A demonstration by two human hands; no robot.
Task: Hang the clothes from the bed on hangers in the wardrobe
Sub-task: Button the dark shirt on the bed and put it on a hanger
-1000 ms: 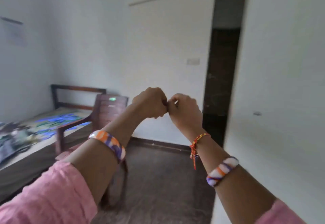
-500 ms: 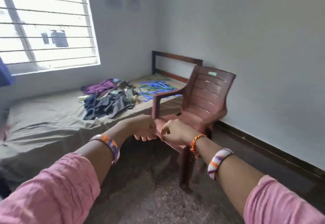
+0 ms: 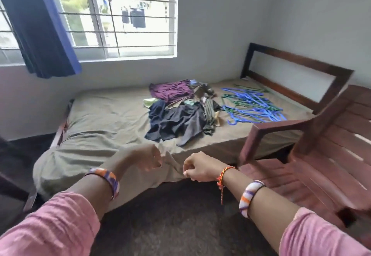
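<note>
A pile of clothes [image 3: 176,113], dark, purple and olive pieces, lies in the middle of the bed [image 3: 104,115], which has an olive sheet. To its right on the sheet lie several blue and green hangers [image 3: 253,105]. My left hand [image 3: 145,158] and my right hand [image 3: 197,167] are held out in front of me, short of the bed's near edge, a little apart. Both have curled fingers and hold nothing. No wardrobe is in view.
A brown plastic chair [image 3: 321,155] stands close on the right, against the bed's near side. The wooden headboard [image 3: 297,69] is at the far right. A barred window [image 3: 120,14] with a dark blue curtain [image 3: 40,26] is behind the bed. Dark floor [image 3: 170,221] lies below my arms.
My view has swung left from the door and wall to the bed and window. My hands, touching before, have come apart and dropped lower.
</note>
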